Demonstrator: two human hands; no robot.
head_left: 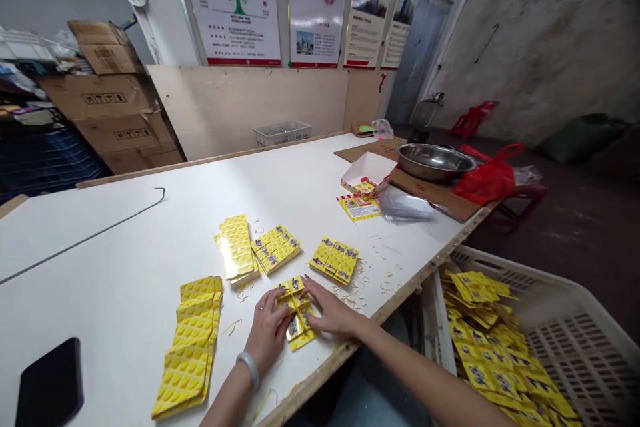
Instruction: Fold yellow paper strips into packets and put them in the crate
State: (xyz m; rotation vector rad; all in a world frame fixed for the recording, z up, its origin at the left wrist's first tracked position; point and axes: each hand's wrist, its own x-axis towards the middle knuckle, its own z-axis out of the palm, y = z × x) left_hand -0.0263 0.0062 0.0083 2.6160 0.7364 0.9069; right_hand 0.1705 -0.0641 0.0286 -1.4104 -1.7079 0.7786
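Observation:
On the white table's near edge lies a yellow printed packet bundle, creased into sections with small blue pictures. My left hand grips its left side with fingers bent, a pale bangle round the wrist. From the right, my right hand closes thumb and fingers on the same bundle. Parts of it are hidden under my fingers. Just beyond are two similar flat yellow bundles, one to the left and one to the right. A taller yellow stack leans beside the left one. Long yellow folded strips lie to my left.
A black phone lies at the left, near a thin metal rod. Thin yellow scraps litter the table. Further right are an open carton and a steel bowl. A white crate holds many yellow packets.

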